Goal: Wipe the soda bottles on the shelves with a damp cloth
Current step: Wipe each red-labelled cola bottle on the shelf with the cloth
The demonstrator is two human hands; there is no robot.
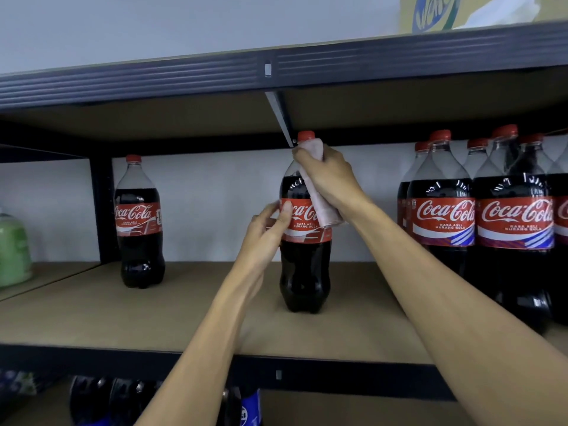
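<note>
Green tub (12, 241) at frame 9 o'clock, far end of the shelf (92, 318). Lower bottles (123, 401) at 7 o'clock, one level down, blurred. Left bottle (140, 222) upright, alone, at 9 o'clock from the middle bottle (305, 272), well apart. Left hand (267, 229): fingers and thumb wrapped on the middle bottle's red label from its 9 o'clock side. Middle bottle upright on the shelf, frame centre. Cloth (326, 210), pale pink, pressed on its neck and shoulder just under the red cap, tail hanging to the label. Right hand (330, 176): fingers clenched round the cloth, 1 o'clock of the left hand. Yellow box (436, 10) on the upper shelf (153, 84), 1 o'clock. Bottle cluster (479, 222) at 3 o'clock, upright, packed touching.
</note>
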